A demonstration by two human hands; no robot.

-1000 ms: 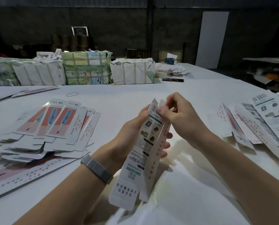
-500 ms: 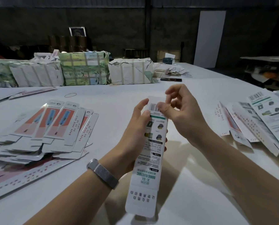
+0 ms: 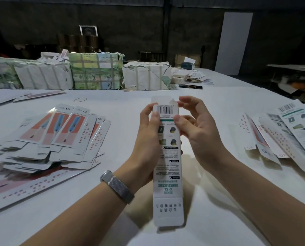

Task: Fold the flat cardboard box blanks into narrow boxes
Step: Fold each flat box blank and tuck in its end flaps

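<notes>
A narrow white box (image 3: 167, 174) with a barcode, small pictures and green print stands upright above the table, its top flaps open and its bottom flap hanging loose. My left hand (image 3: 146, 139) grips its left side, thumb on the front below the barcode. My right hand (image 3: 196, 126) pinches the box's upper right edge between thumb and fingers. A fanned pile of flat blanks (image 3: 56, 139) with orange and blue print lies to the left. More flat blanks (image 3: 290, 135), printed side up, lie to the right.
The white table (image 3: 219, 219) stretches all around. Several wrapped bundles (image 3: 95, 71) line its far side, with a dark phone (image 3: 190, 86) and loose paper scraps beyond. A rubber band (image 3: 80, 99) lies near the left pile. Long flat sheets lie at far left.
The box has swung from a tilt to upright and square to me. My right hand came down from the top flap and now pinches the upper right edge.
</notes>
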